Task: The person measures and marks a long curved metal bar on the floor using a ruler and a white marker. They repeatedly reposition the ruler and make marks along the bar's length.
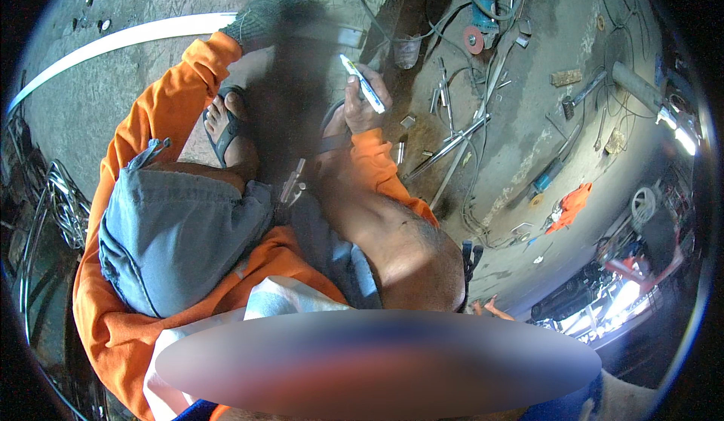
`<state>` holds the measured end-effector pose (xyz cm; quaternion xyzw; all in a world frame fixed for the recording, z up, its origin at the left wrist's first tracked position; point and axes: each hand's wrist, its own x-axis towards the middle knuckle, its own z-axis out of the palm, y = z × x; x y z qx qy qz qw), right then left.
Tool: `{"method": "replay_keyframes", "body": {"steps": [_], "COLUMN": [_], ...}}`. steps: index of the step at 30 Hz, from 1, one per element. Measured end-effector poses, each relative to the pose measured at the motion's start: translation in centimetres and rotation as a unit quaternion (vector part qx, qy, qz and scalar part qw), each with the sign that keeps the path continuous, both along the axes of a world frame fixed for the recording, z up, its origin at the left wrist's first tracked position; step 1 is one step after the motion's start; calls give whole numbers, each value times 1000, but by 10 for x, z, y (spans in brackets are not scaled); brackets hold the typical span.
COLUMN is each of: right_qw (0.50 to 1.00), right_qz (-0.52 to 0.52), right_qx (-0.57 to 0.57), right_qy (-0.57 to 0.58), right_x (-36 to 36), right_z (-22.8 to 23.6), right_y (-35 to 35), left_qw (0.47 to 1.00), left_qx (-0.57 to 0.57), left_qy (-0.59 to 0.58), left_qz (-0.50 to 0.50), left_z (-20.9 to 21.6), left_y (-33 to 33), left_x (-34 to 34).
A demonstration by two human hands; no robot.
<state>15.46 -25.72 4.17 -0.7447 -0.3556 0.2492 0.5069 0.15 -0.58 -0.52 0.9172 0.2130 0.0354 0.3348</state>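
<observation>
My left hand (265, 23), in a dark knitted glove, grips a long pale metal bar (143, 35) near its right-hand part. The bar runs from the far left edge to the middle, curved by the lens, and its right end (348, 37) lies in shade. My right hand (366, 98) is bare and closed around a white marker pen (363, 84). The pen's upper end points up and left, toward the bar, without touching it. Part of the gloved fingers is lost in dark shadow.
An angle grinder (484, 2) with a pink disc lies at the far right, a second blue power tool (547, 176) farther right. Metal rods (456, 142), cables (467, 210) and an orange cloth (571, 208) litter the floor. My sandalled foot (228, 127) stands below the bar.
</observation>
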Motion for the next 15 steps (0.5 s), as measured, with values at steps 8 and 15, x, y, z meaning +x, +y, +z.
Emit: {"method": "replay_keyframes", "body": {"steps": [8,15], "right_qw": [999,995], "right_qz": [14,77], "right_qx": [34,23], "right_qy": [-23,-57], "right_x": [0,4], "right_z": [-2,-9], "right_y": [14,47], "left_qw": [1000,1000], "left_qx": [-7,-7], "left_qy": [-14,6], "left_qz": [4,3], "left_z": [3,23], "left_y": [1,-4], "left_x": [0,5]}}
